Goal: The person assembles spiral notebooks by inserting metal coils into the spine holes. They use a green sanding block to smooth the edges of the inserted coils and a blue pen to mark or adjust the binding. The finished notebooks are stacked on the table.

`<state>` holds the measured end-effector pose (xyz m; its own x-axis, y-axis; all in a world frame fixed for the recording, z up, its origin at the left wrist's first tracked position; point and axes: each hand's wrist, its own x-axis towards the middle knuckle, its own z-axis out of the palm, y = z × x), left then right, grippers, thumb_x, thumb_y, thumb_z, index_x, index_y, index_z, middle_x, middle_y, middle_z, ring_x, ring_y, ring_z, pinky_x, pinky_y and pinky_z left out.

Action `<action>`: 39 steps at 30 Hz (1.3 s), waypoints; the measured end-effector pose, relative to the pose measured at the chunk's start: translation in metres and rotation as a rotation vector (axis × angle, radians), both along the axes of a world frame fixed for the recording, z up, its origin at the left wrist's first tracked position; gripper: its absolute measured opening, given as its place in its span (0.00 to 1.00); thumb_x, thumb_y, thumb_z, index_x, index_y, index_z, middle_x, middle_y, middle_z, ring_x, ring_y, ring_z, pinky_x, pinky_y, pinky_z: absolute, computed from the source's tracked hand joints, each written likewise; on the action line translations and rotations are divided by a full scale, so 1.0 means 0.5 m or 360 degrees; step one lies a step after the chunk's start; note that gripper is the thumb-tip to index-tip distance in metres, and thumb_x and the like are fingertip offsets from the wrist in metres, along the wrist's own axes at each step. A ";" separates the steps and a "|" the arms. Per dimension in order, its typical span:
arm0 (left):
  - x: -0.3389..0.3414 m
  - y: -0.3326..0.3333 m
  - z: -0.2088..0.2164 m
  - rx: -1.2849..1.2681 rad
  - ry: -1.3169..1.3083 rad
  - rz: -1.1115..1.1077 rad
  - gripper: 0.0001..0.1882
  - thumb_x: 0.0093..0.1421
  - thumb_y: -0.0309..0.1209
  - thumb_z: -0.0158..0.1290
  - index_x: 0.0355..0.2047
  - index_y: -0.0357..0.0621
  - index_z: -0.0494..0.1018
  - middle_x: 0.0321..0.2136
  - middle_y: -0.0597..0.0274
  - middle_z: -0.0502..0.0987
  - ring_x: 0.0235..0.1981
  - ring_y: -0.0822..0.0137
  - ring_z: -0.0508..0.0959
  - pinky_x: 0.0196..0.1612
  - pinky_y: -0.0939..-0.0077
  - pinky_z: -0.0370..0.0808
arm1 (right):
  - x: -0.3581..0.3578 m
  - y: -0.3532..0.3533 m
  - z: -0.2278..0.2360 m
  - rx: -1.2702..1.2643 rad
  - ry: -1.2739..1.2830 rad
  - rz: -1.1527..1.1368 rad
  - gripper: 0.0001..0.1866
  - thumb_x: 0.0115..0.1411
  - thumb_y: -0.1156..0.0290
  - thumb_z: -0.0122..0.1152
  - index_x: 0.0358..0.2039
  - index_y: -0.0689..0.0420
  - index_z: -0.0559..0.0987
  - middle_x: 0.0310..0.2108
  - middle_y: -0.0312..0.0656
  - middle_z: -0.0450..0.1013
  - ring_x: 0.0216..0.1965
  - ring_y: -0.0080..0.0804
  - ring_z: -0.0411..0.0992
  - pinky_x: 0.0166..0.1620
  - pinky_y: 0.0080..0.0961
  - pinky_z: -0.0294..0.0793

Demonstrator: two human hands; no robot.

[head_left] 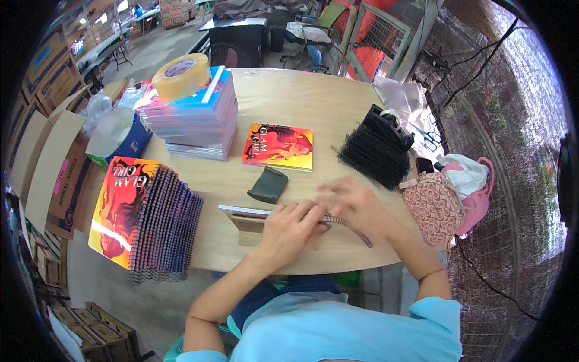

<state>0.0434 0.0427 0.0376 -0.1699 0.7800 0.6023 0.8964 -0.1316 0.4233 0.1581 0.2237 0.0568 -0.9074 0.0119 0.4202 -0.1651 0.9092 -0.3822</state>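
Observation:
At the table's near edge, my left hand point(287, 231) is closed on a notebook point(243, 210), which stands on edge with its narrow side up. Below its left end is a small wooden stand point(247, 234). From the notebook's right end sticks out a dark spiral coil point(356, 231), curving toward me. My right hand point(357, 204) hovers just above this coil, its fingers smeared by motion; whether it grips anything is unclear. Beyond my left hand lies a dark green curved pad point(268, 184). Farther off, a few notebooks with red and yellow covers point(278, 146) lie flat.
Spiral-bound notebooks point(145, 217) are stacked at the left. Behind them, a tall stack of books point(199, 120) carries a tape roll point(181, 76). Black coils point(375, 151) lie in a heap at the right, beside scissors point(430, 140) and a patterned pouch point(433, 205). Open cartons point(57, 175) stand far left.

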 end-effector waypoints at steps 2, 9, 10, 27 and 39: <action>0.013 0.004 0.004 0.0045 0.0120 0.0024 0.10 0.50 0.35 0.59 0.33 0.53 0.73 0.34 0.68 0.72 0.34 0.66 0.75 0.37 0.66 0.66 | -0.050 0.072 -0.028 -0.0806 -0.0216 -0.0261 0.23 0.60 0.56 0.59 0.50 0.58 0.76 0.47 0.48 0.74 0.45 0.48 0.73 0.47 0.42 0.72; 0.021 0.032 -0.029 0.0088 0.0230 0.0244 0.09 0.53 0.39 0.58 0.31 0.53 0.73 0.34 0.69 0.73 0.33 0.66 0.74 0.39 0.64 0.65 | -0.271 -0.004 -0.150 0.0252 -0.1002 0.0036 0.34 0.56 0.48 0.62 0.60 0.49 0.68 0.50 0.62 0.66 0.54 0.55 0.66 0.56 0.42 0.66; 0.025 0.031 -0.016 0.0153 0.0193 0.0197 0.11 0.53 0.42 0.58 0.33 0.53 0.74 0.37 0.67 0.74 0.35 0.66 0.74 0.42 0.63 0.65 | -0.271 -0.016 -0.151 0.0398 -0.0996 0.0063 0.34 0.55 0.47 0.62 0.60 0.47 0.70 0.48 0.62 0.66 0.53 0.55 0.66 0.56 0.41 0.67; -0.037 -0.031 -0.014 0.0035 -0.0026 0.0311 0.12 0.52 0.35 0.60 0.37 0.50 0.74 0.32 0.67 0.73 0.35 0.63 0.74 0.44 0.63 0.65 | -0.047 0.083 0.029 -0.0116 -0.0944 0.0288 0.24 0.54 0.50 0.62 0.50 0.44 0.80 0.43 0.56 0.72 0.43 0.48 0.71 0.48 0.31 0.69; -0.048 -0.057 -0.019 0.0177 0.0135 0.0714 0.25 0.42 0.38 0.69 0.40 0.47 0.73 0.47 0.54 0.69 0.49 0.53 0.69 0.48 0.58 0.67 | -0.109 0.057 0.006 -0.0044 -0.0910 0.0169 0.22 0.58 0.55 0.60 0.48 0.54 0.81 0.45 0.54 0.74 0.47 0.44 0.71 0.52 0.33 0.68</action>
<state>0.0194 0.0144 0.0281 -0.4223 0.5704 0.7045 0.9058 0.2365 0.3515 0.1034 0.2523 0.0597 -0.9868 -0.0873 -0.1362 -0.0149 0.8874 -0.4608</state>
